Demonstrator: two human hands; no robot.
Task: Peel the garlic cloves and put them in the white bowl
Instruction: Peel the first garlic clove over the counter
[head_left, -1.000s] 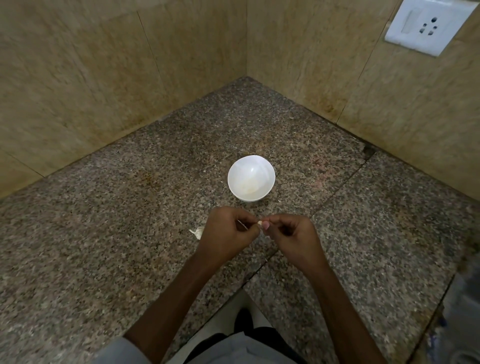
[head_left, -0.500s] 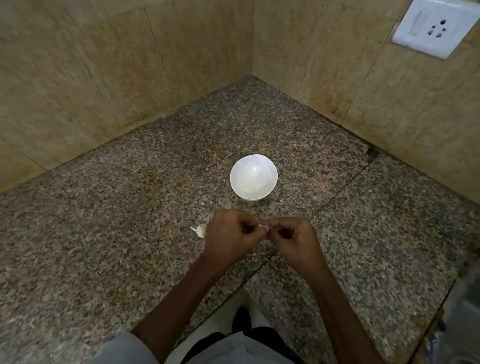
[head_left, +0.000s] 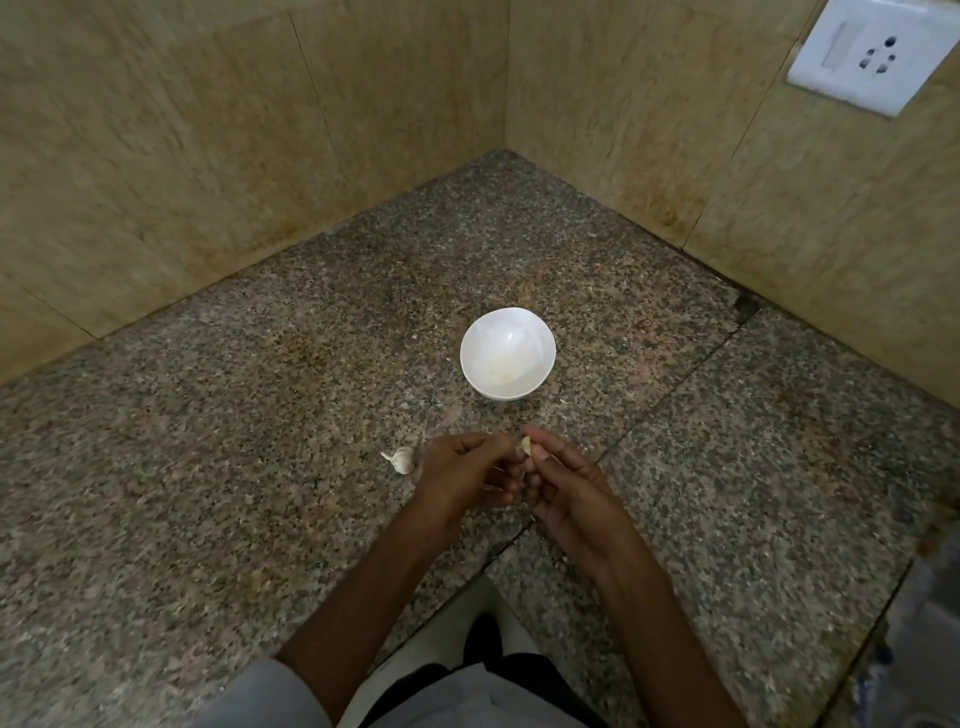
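Observation:
A white bowl (head_left: 508, 353) stands on the speckled granite counter (head_left: 260, 467) in the corner. Just in front of it my right hand (head_left: 566, 488) pinches a small pale garlic clove (head_left: 525, 446) between thumb and fingertips. My left hand (head_left: 462, 475) is beside it with curled fingers, holding thin bits of peel; its fingertips touch the right hand. A garlic bulb (head_left: 401, 459) lies on the counter just left of my left hand.
Tiled walls meet in a corner behind the bowl. A white wall socket (head_left: 872, 54) is at the upper right. A seam in the granite (head_left: 649, 410) runs diagonally under my hands. The counter's front edge is near my body.
My hands have drawn slightly apart and turned; the clove now shows at my right fingertips, while the left hand has come off it with peel.

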